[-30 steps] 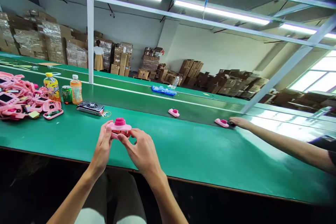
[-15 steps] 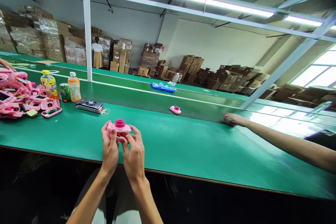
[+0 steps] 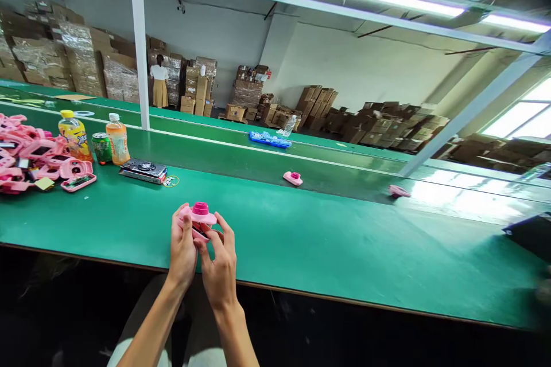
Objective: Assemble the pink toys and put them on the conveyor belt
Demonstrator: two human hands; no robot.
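Note:
Above the green table's near edge, my left hand (image 3: 182, 249) holds the left side of a pink toy camera (image 3: 200, 213) with a dark pink lens on top. The fingers of my right hand (image 3: 220, 261) close on its right side and lower part. A gap with something dark inside shows between its upper and lower shells. Farther back, one pink camera (image 3: 293, 178) lies on the green belt, and another pink piece (image 3: 398, 191) rests farther right.
A heap of pink casings (image 3: 37, 155) fills the left of the table (image 3: 275, 235). Beside it stand a yellow-capped bottle (image 3: 75, 136), a green can (image 3: 102, 148) and an orange drink bottle (image 3: 117, 140). A black-and-silver box (image 3: 144, 170) and a blue tray (image 3: 270, 139) lie farther along.
The other person's arm has withdrawn from the right, and a pink piece now shows on the belt there. The shells in my hands have parted more widely.

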